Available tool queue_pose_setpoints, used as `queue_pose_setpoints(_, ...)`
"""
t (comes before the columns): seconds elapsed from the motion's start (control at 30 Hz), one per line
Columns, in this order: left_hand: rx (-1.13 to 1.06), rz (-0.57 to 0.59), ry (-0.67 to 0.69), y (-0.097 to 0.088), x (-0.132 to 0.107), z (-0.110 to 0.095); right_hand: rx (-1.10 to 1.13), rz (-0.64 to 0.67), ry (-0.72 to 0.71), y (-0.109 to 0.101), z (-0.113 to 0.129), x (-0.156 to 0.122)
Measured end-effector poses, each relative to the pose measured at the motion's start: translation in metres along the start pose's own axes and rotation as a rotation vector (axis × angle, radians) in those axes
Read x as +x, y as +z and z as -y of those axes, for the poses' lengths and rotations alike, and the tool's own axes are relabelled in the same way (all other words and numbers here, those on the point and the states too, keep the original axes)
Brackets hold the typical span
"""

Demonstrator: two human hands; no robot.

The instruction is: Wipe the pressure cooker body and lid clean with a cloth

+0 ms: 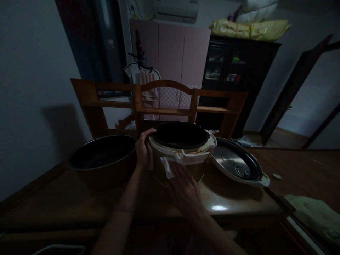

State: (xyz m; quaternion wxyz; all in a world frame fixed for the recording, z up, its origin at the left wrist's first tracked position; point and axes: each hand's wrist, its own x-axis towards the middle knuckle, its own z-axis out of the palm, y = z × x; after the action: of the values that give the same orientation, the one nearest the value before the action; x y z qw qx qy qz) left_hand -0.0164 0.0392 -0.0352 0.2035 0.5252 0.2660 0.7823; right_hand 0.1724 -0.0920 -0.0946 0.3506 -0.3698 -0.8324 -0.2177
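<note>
Head view: an open electric cooker (198, 156) is seen standing on the wooden table (233, 198), at the middle of the scene, with its dark inner pot exposed and its lid (236, 161) lying inside-up just to the right, touching or nearly touching the body. The outside of the cooker is being wiped with a white cloth (167, 168), which is pressed against the near left part of the housing, just below the pale collar. Brown streaks are seen along the near edge of that collar, so the wiping is judged to be only partly done: the rim and the near wall appear to be left to clean, and the lid shows no sign of being dealt with. The left hand (143, 150) is wrapped around the far left side of the cooker, thumb over the rim and fingers against the wall, so that the body is steadied; its forearm is raised from the near left. The right hand (186, 191) is laid flat with the fingers stretched forward, the cloth being pinned under the fingertips, and its arm is extended from the near right. A large metal bowl (103, 154) is set to the left, close to the left wrist. A wooden rack (164, 106) stands beyond, and a greenish cloth (316, 212) lies at the near right.
</note>
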Motion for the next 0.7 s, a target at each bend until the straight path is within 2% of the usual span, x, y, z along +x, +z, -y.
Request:
queue_pose_setpoints(0.17,0.036,0.018,0.01,-0.001,-0.001,-0.005,-0.049,0.021,0.079,-0.002,-0.01,-0.023)
queue_pose_setpoints(0.33,0.019,0.015,0.015,0.0,-0.002,-0.006,-0.068,0.001,0.068,0.001,-0.018,-0.033)
queue_pose_setpoints(0.5,0.014,0.005,0.007,0.001,-0.002,-0.006,-0.044,0.019,0.048,-0.001,-0.018,-0.026)
queue_pose_setpoints(0.7,0.026,-0.006,0.004,0.001,-0.002,-0.005,0.019,0.039,-0.028,-0.002,-0.012,-0.003)
